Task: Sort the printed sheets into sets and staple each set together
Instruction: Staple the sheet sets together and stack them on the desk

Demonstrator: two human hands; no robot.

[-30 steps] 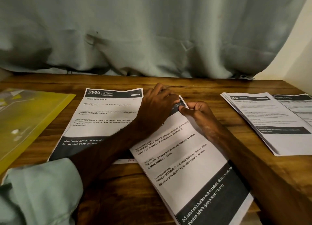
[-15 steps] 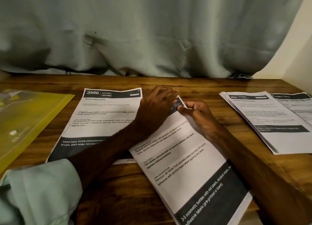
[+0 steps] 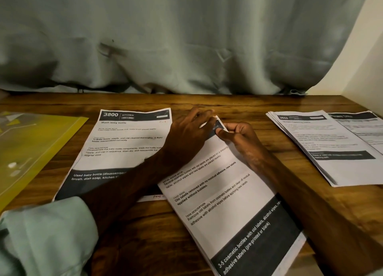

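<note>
Two hands meet at the far corner of the cosmetic-label set, a thin stack of printed sheets lying askew on the desk, its near end towards the person.

Left hand: palm down over the top of the stack, fingers curled at the corner, with a white paper edge showing between them.

Right hand: thumb pressed on the dark header strip at the same corner, the other fingers curled in beside it, so the corner is pinched. The two hands are touching or nearly so at that corner.

The left forearm crosses the "3800 Kitchen" sheet, which lies flat just left of the stack; the stack overlaps its right edge.

On the right, well apart, a fanned pile of sheets lies flat, with another sheet overlapping it at the far right.

A yellow folder lies at the left edge of the desk. A pale green sleeve is pushed up the left arm. A grey-green curtain hangs behind the desk.
</note>
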